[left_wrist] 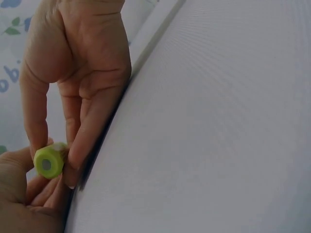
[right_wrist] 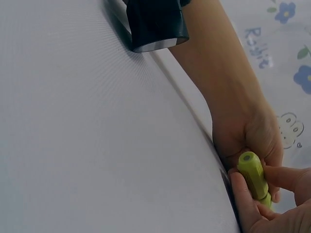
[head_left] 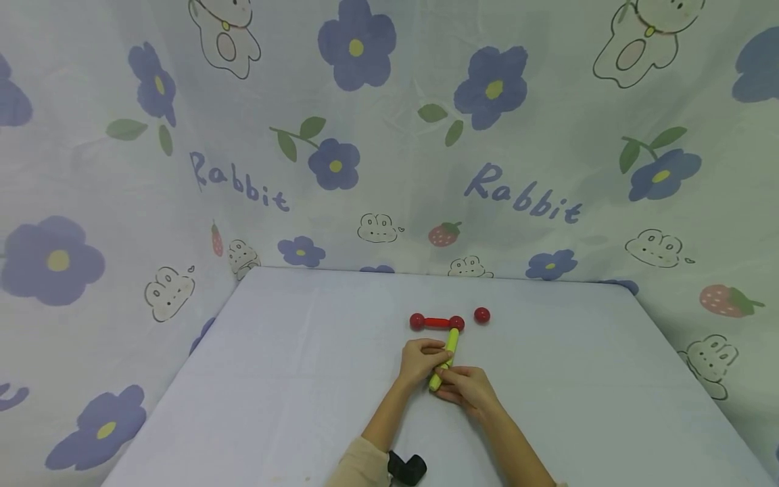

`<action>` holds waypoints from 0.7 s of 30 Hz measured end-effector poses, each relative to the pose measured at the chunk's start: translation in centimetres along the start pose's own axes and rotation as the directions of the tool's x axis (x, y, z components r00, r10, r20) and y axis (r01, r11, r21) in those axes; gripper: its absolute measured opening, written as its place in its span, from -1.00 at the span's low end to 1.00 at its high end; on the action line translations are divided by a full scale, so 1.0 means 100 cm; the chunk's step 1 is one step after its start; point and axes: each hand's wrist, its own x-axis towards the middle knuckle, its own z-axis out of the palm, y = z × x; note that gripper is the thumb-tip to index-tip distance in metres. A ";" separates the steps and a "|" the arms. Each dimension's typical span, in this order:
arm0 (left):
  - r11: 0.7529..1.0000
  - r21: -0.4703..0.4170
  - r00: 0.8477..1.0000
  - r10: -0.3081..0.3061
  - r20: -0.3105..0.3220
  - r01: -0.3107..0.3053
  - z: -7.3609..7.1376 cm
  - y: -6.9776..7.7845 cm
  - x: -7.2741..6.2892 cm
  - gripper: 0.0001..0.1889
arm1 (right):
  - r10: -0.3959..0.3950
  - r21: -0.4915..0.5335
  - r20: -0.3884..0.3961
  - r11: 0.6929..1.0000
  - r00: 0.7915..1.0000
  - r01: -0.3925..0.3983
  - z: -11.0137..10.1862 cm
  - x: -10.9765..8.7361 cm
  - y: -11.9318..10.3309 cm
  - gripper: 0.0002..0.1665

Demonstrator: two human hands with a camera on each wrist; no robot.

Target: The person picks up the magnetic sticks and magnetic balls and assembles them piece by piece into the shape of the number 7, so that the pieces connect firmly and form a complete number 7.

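Observation:
Two yellow-green rods (head_left: 452, 341) seem to stand end to end in one slanting line, just above the white table. My left hand (head_left: 418, 360) pinches the far part between thumb and fingers; my right hand (head_left: 467, 391) pinches the near part, close to the joint. A grey disc shows in the rod end (left_wrist: 47, 164) in the left wrist view. Beyond the hands lies a red rod (head_left: 436, 322) with a red ball (head_left: 416, 321) at its left end and another red ball (head_left: 456, 323) at its right. The far yellow-green tip reaches that right ball; whether they touch, I cannot tell.
A loose red ball (head_left: 482, 315) sits right of the joined red pieces. A black wrist device (head_left: 408, 468) is worn at the left sleeve. White cloth covers the table (head_left: 292, 379), and a flower-patterned curtain (head_left: 402, 122) hangs behind and at both sides.

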 end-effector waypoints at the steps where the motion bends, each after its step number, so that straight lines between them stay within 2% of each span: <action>1: 1.000 -0.001 1.000 0.005 0.001 -0.005 0.000 0.001 0.000 -0.69 | -0.003 -0.006 -0.011 1.000 1.000 0.003 0.000 0.000 0.000 -0.46; 4: 0.999 -0.020 1.000 0.027 0.009 -0.027 -0.001 0.004 -0.002 -0.69 | -0.003 -0.023 -0.041 1.000 0.999 0.002 -0.001 -0.001 0.000 -0.46; 12: 0.999 -0.030 0.998 0.046 0.030 -0.046 -0.007 0.034 -0.018 -0.68 | 0.007 -0.030 -0.033 1.000 0.999 -0.008 -0.004 0.000 -0.001 -0.45; 21: 0.999 -0.018 0.998 0.042 0.040 -0.041 -0.008 0.037 -0.022 -0.67 | 0.011 -0.016 -0.021 1.000 1.000 -0.011 -0.005 -0.001 -0.001 -0.45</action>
